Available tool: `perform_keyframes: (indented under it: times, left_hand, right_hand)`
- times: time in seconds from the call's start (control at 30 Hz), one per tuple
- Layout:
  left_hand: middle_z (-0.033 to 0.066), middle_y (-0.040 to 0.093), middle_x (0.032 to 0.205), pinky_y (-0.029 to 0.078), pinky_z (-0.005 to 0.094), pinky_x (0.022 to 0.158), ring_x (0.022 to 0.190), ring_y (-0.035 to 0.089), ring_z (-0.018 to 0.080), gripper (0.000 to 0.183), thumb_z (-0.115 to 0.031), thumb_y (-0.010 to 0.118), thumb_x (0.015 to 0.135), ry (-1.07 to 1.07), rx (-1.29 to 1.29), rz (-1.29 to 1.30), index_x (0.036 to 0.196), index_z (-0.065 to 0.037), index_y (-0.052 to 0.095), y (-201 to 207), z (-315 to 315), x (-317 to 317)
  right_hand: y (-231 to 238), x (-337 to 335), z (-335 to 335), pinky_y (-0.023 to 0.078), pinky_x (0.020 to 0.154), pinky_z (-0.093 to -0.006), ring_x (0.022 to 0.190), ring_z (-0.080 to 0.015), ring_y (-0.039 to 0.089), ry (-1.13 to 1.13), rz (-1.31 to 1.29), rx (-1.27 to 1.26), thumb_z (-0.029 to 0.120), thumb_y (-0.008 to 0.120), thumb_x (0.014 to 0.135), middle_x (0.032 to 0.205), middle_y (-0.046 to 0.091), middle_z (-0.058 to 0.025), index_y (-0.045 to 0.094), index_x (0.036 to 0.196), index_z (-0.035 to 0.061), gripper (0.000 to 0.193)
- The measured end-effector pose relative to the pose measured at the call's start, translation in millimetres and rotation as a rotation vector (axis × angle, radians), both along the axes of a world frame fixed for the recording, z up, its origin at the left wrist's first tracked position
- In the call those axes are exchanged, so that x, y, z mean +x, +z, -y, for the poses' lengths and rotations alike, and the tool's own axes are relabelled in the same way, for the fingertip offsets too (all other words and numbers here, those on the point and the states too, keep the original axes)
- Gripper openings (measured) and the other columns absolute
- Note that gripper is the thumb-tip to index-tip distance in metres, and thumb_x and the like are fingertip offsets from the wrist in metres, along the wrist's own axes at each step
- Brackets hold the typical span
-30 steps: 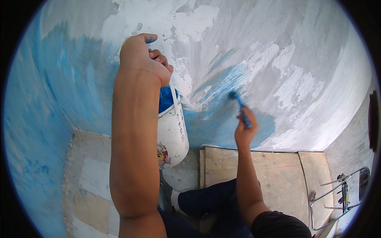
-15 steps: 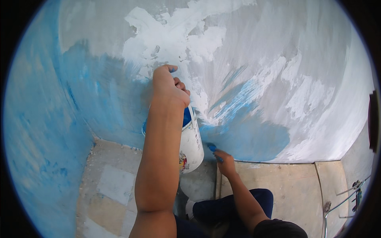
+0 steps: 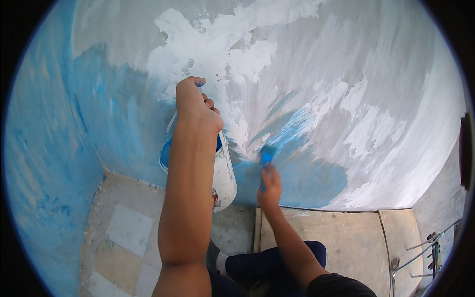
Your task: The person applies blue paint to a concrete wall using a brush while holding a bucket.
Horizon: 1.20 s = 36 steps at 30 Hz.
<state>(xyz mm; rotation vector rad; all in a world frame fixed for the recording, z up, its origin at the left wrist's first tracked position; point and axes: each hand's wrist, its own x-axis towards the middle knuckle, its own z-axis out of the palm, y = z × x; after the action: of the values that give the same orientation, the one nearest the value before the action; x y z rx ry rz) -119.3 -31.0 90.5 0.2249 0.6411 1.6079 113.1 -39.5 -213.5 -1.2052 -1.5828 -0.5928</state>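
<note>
My left hand (image 3: 195, 106) is curled round the handle of a white paint bucket (image 3: 226, 175), which hangs against the wall (image 3: 311, 178). Blue paint (image 3: 165, 154) shows inside the bucket on either side of my forearm, which hides the rest of the opening. To the right of the bucket, my right hand (image 3: 269, 190) grips a paintbrush (image 3: 267, 157) with blue on it. The brush head is at the wall, by the edge of a light blue patch; motion blurs it a little. Blue paint marks the left thumb.
Another blue wall (image 3: 44, 163) meets this one at the left corner. Below lie patchy floor tiles (image 3: 129, 228) and, at the right, a wooden board (image 3: 326, 230) along the wall's foot. A metal rack (image 3: 430, 242) stands at the far right. My bent leg (image 3: 267, 260) is below.
My right hand has raised the brush from low on the wall to higher in the blue patch. The whole view has shifted slightly, so the bucket and left hand appear further left.
</note>
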Motion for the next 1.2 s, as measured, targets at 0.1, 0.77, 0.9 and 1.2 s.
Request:
perform_keyframes:
  times: [0.1,0.77,0.9,1.2]
  left_hand:
    - [-0.0023,0.032,0.064,0.033,0.0361,0.067,0.054,0.029,0.0135,0.027,-0.015,0.061,0.089,0.010,0.032,-0.010,0.082,-0.014,0.035,3,5,5]
    - [0.0013,0.040,0.086,0.034,0.0324,0.073,0.068,0.032,0.0145,0.022,-0.018,0.065,0.087,0.249,0.070,0.070,0.093,-0.007,0.047,36,47,-52]
    - [0.0013,0.040,0.086,0.035,0.0312,0.073,0.069,0.032,0.0142,0.022,-0.019,0.066,0.088,0.311,0.107,0.029,0.093,-0.006,0.049,37,61,-69]
    - [0.0015,0.041,0.082,0.039,0.0320,0.077,0.068,0.035,0.0136,0.022,-0.019,0.065,0.091,0.490,0.164,-0.082,0.097,-0.003,0.052,31,76,-57]
  right_hand:
    - [-34,-4,-1,0.050,0.102,-0.0488,0.118,-0.0440,0.063,0.181,-0.024,-0.464,-0.006,0.066,0.084,0.125,0.067,-0.0242,0.070,0.114,0.0004,0.031]
    - [29,-1,-6,0.053,0.093,-0.0499,0.113,-0.0418,0.059,0.090,0.492,-0.345,-0.009,0.063,0.072,0.129,0.059,-0.0232,0.067,0.113,0.0004,0.043]
    - [28,-13,-16,0.055,0.089,-0.0472,0.104,-0.0408,0.065,0.230,0.371,-0.852,-0.008,0.068,0.076,0.114,0.068,-0.0206,0.071,0.106,0.0009,0.031]
    - [181,36,12,0.055,0.085,-0.0380,0.096,-0.0374,0.071,0.110,0.020,-0.026,-0.009,0.070,0.085,0.103,0.071,-0.0208,0.070,0.103,-0.0031,0.019]
